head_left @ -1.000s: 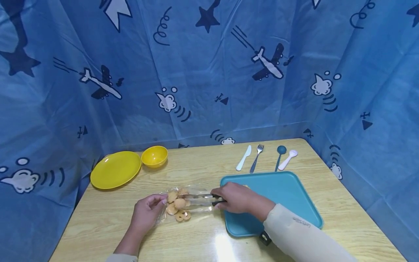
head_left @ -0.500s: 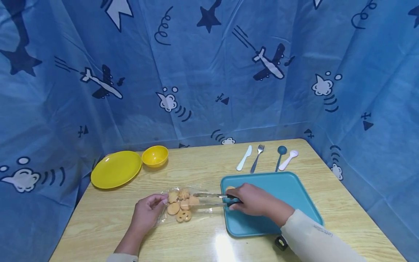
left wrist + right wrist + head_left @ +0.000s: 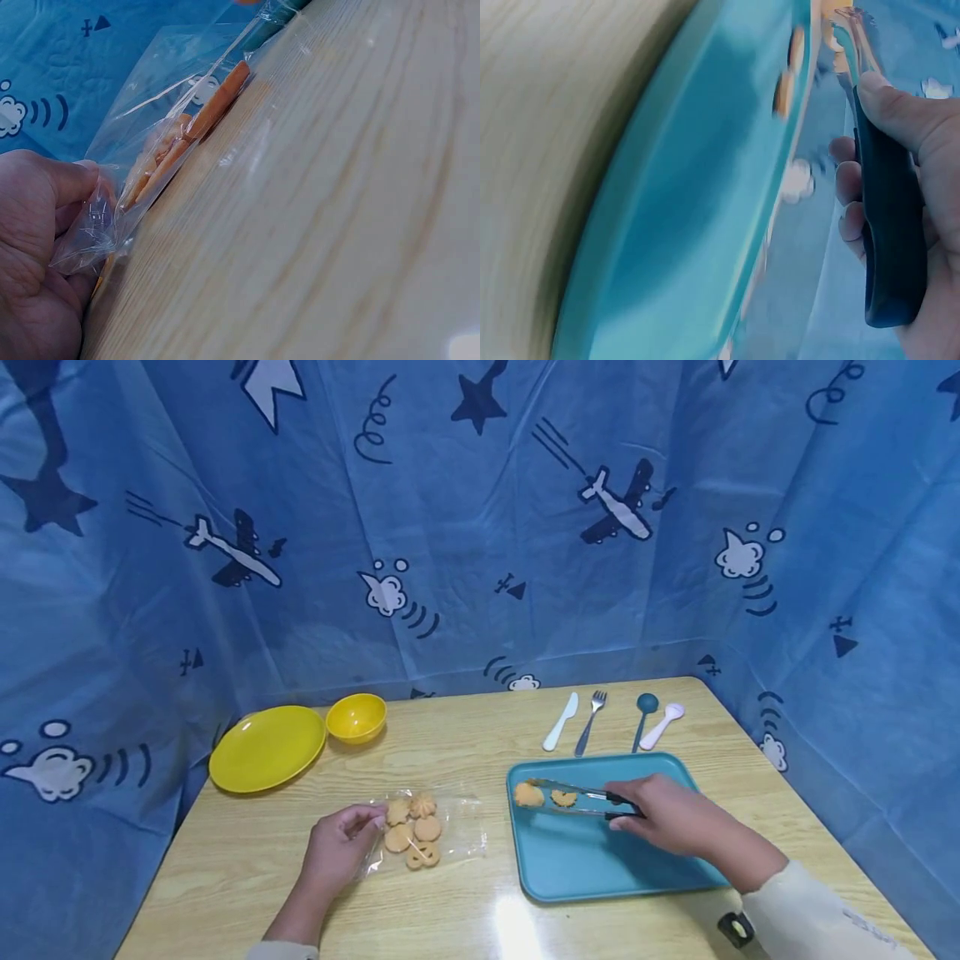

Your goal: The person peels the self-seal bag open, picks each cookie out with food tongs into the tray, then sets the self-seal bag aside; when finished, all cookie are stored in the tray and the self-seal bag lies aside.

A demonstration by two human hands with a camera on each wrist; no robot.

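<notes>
My right hand (image 3: 667, 810) grips metal tongs (image 3: 889, 217) with black handles above the left part of the teal tray (image 3: 600, 868). Between the tong tips is a cookie (image 3: 528, 794), overlapping in the head view what lies beneath it. Another cookie (image 3: 564, 798) lies on the tray, seen between the tong arms. With finger and thumb, my left hand (image 3: 345, 846) pinches the left end of a clear plastic bag (image 3: 465, 827). Inside it lie several cookies (image 3: 427, 828), round, flower-shaped and pretzel-like. The left wrist view shows the bag's film (image 3: 97, 225) bunched at my fingers.
A yellow plate (image 3: 266, 750) and a yellow bowl (image 3: 356, 719) stand at the back left. Behind the tray lie a white knife (image 3: 559, 722), a fork (image 3: 590, 723), a teal spoon (image 3: 645, 703) and a pink spoon (image 3: 662, 727). A small black object (image 3: 735, 930) is near my right sleeve.
My right hand has moved rightward, drawing the tongs out of the bag with a cookie and over the tray. The left hand has stayed at the bag's end.
</notes>
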